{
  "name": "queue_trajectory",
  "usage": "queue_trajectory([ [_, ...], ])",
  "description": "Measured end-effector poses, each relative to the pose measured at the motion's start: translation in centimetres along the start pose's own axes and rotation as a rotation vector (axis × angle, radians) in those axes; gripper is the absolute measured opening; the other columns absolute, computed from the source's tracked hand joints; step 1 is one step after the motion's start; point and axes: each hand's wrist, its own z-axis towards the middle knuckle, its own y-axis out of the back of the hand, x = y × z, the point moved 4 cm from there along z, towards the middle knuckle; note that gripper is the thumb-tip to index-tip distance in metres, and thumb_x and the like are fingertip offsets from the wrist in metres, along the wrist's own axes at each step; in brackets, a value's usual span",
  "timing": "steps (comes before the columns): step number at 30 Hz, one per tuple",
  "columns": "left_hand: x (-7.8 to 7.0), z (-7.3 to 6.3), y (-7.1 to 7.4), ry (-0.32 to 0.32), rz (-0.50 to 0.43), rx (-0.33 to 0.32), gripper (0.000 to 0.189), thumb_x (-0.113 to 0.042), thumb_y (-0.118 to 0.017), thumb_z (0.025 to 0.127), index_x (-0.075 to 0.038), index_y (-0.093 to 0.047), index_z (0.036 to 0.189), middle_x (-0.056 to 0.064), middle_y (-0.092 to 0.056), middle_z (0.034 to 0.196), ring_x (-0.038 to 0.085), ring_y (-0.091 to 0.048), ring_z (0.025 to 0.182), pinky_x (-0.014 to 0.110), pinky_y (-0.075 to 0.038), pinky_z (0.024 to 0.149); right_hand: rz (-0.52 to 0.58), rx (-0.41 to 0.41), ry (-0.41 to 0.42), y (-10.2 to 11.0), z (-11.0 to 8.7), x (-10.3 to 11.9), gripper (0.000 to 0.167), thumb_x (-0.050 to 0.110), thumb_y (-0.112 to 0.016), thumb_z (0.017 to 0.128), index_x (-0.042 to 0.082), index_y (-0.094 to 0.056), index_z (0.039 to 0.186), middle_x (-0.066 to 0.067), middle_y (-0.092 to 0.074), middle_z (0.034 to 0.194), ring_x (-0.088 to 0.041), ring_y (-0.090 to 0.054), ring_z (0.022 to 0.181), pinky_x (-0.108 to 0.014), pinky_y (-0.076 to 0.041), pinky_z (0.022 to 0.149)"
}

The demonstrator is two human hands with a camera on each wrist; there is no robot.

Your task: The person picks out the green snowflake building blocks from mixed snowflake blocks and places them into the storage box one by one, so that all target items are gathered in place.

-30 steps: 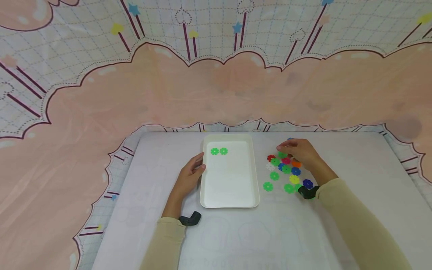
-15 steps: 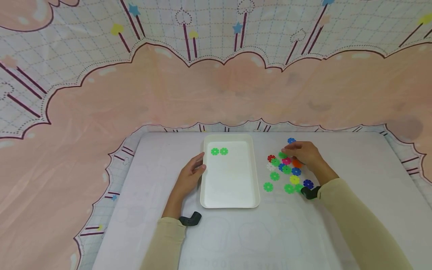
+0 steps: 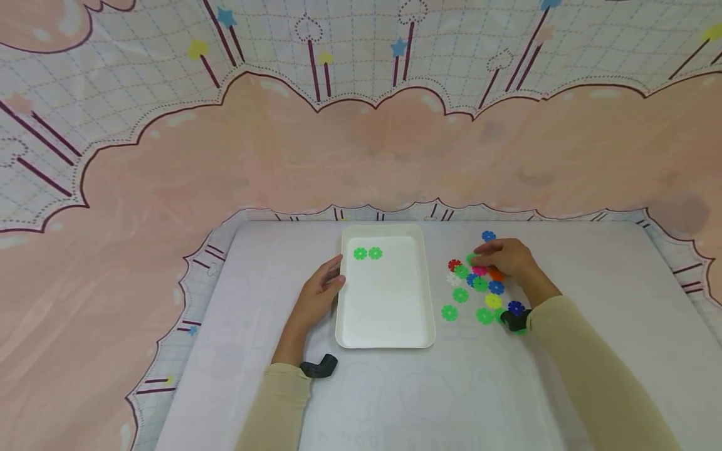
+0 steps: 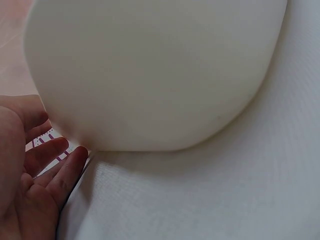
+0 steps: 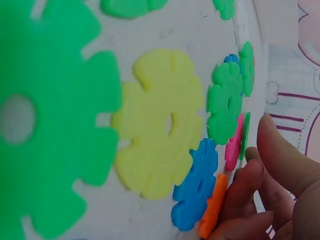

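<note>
My left hand (image 3: 319, 291) rests along the left side of a white tray (image 3: 386, 340); its fingertips touch the tray's edge in the left wrist view. Two green snowflake discs, one (image 3: 360, 254) beside the other (image 3: 375, 253), lie near the tray's far left corner. To the right of the tray, my right hand (image 3: 510, 260) is low over a scatter of snowflake discs, fingertips right at a green disc (image 3: 471, 258) and a pink disc (image 3: 479, 271). In the right wrist view its thumb stands apart from the loosely bent fingers, with nothing between them.
Around the right hand lie a red disc (image 3: 454, 265), a white disc (image 3: 454, 279), a yellow disc (image 3: 493, 301), an orange disc (image 3: 497, 274), and several green and blue ones. One blue disc (image 3: 488, 236) lies beyond the hand. A patterned cloth (image 3: 395, 156) hangs behind the table.
My right hand has drawn slightly back and to the right across the discs, uncovering the far blue disc. The left hand and the tray stay where they were.
</note>
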Motion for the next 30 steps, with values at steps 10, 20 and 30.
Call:
queue_trajectory([
  [10,0.2,0.1,0.0,-0.005,-0.002,-0.009,0.054,-0.032,-0.063,0.103,-0.024,-0.047,0.153,0.013,-0.057,0.148,0.034,-0.063,0.128,0.049,-0.055,0.102,-0.022,-0.021,-0.006,-0.2,-0.3,0.4,0.045,0.032,-0.08,0.089,0.011,-0.07,0.127,-0.017,-0.06,0.121,-0.034,-0.05,0.115,-0.038,-0.048,0.09],
  [20,-0.4,-0.2,0.0,0.011,-0.001,-0.005,0.054,-0.029,-0.061,0.104,-0.023,-0.045,0.155,0.016,-0.055,0.15,0.036,-0.063,0.127,0.049,-0.055,0.102,-0.034,0.006,-0.025,0.0,-0.1,0.3,0.046,0.034,-0.081,0.088,0.007,-0.064,0.122,-0.019,-0.055,0.123,-0.035,-0.047,0.114,-0.038,-0.046,0.088],
  [30,0.1,0.0,-0.1,0.002,0.001,-0.006,0.053,-0.03,-0.062,0.103,-0.026,-0.046,0.154,0.014,-0.057,0.148,0.034,-0.064,0.126,0.049,-0.057,0.1,0.043,0.051,-0.078,0.1,0.8,-1.0,0.048,0.036,-0.077,0.092,0.012,-0.062,0.13,-0.02,-0.051,0.135,-0.034,-0.045,0.118,-0.037,-0.045,0.088],
])
